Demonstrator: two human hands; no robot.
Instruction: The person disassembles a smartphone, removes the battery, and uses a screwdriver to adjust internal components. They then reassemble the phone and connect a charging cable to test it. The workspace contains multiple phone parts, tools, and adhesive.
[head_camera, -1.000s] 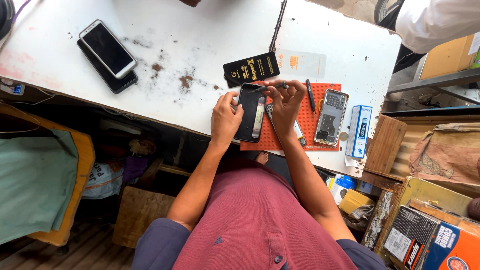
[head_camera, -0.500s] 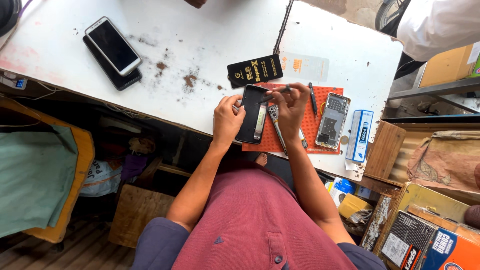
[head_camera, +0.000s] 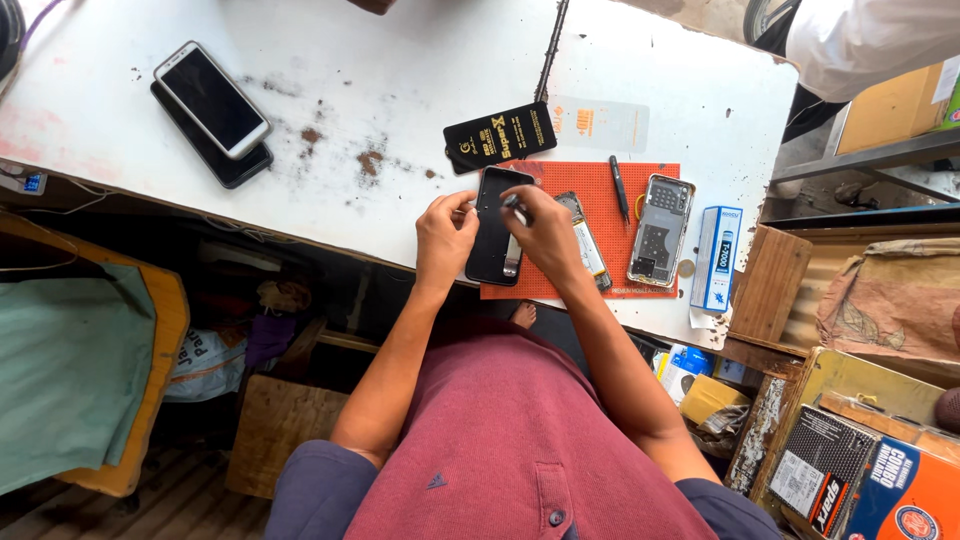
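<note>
A black phone screen panel (head_camera: 495, 225), glossy and rectangular, lies half on the orange mat (head_camera: 640, 180) at the bench (head_camera: 400, 90) edge. The left hand (head_camera: 445, 238) pinches its side; the right hand (head_camera: 545, 235) grips a small tool (head_camera: 515, 208) over it.

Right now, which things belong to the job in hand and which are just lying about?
In the job: left hand, right hand, black phone panel, small tool, orange mat.

Lying about: two stacked phones, black packet, pen, blue box, opened phone frame.
</note>
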